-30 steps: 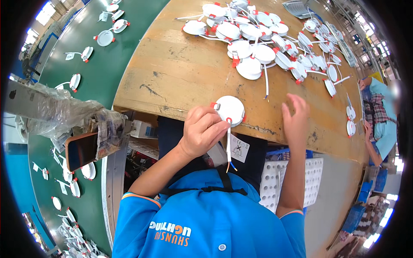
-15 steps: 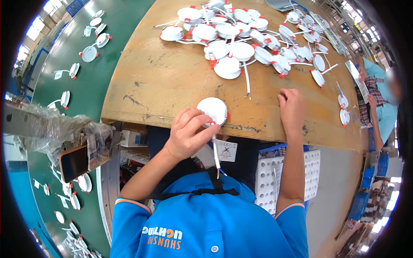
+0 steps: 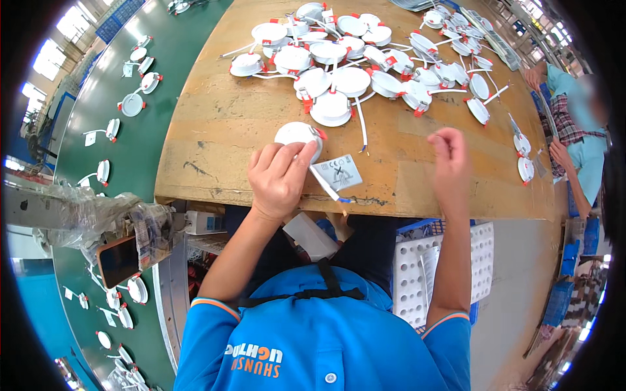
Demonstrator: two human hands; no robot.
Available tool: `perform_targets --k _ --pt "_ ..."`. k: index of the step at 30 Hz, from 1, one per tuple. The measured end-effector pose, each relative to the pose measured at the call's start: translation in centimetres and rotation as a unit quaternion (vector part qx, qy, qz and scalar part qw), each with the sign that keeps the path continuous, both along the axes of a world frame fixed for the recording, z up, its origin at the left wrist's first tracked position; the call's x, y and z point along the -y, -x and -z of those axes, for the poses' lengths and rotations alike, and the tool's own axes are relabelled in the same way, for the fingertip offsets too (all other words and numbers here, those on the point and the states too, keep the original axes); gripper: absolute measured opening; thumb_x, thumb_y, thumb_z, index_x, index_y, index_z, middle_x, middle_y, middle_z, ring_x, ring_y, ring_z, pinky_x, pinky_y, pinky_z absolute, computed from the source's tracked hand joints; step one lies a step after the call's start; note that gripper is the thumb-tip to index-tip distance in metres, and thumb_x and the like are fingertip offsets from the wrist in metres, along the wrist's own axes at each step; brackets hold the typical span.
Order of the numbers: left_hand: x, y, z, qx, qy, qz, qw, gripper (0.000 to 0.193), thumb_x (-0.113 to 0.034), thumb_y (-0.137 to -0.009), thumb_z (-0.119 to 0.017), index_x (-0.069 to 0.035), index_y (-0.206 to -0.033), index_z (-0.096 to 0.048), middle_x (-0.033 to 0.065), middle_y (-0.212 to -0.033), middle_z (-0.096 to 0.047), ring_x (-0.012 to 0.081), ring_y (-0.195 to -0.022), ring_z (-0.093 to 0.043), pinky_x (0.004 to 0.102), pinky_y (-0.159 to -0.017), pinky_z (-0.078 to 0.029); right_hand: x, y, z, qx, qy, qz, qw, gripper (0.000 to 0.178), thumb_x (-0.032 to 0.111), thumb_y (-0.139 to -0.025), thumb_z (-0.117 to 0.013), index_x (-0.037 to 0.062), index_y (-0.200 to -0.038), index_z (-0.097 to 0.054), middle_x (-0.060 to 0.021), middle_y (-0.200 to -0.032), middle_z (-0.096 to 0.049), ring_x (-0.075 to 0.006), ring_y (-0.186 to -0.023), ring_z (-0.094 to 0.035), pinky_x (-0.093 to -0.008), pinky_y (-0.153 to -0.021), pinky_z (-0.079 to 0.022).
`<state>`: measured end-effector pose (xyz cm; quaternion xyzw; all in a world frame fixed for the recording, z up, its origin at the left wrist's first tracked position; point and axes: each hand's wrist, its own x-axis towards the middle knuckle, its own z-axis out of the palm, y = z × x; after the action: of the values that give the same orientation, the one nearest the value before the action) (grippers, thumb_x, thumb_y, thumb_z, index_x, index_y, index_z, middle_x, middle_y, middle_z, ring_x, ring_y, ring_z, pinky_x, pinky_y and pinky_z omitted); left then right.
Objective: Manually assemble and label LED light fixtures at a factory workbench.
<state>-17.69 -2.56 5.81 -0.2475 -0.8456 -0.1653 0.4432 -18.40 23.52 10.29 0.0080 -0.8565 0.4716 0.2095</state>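
Observation:
My left hand (image 3: pixel 279 179) is closed on a round white downlight (image 3: pixel 298 135) with red-tipped clips, above the table's front part. Its white cable (image 3: pixel 324 182) slants down to the right, bare blue and brown wire ends showing. Beside the cable hangs a printed silver-grey label (image 3: pixel 341 171); where it is fastened is hidden. Off to the right, my right hand (image 3: pixel 451 166) is raised over the table, fingers loosely curled and slightly blurred, with nothing visible in it. Past both hands lies a heap of similar downlights (image 3: pixel 331 107), with cables sticking out every way.
The brown tabletop (image 3: pixel 215 130) has a worn front edge. At left, a green surface (image 3: pixel 78 169) carries more downlights. A phone (image 3: pixel 119 262) sits on a plastic-wrapped arm. Below my right forearm is a white perforated foam tray (image 3: pixel 481 260). Another person (image 3: pixel 580 137) works at far right.
My left hand has moved slightly up and left with the downlight, turning it, so the label now shows over the table. My right hand has lifted slightly, its fingers curling.

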Motion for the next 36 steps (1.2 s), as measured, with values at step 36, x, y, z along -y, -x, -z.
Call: perform_targets --k 36 --pt "0.6 -1.7 -0.8 0.052 0.113 0.071 0.99 0.029 -0.01 -0.063 -0.06 -0.006 -0.092 -0.059 0.0008 -0.078 -0.06 0.0143 -0.064 -0.049 0.0252 -0.049 -0.036 8.1 -7.1 0.8 0.136 0.115 -0.146 0.973 0.016 0.013 -0.08 -0.057 0.0012 -0.071 -0.054 -0.0004 -0.053 -0.047 -0.005 -0.048 -0.041 -0.0215 -0.045 -0.033"
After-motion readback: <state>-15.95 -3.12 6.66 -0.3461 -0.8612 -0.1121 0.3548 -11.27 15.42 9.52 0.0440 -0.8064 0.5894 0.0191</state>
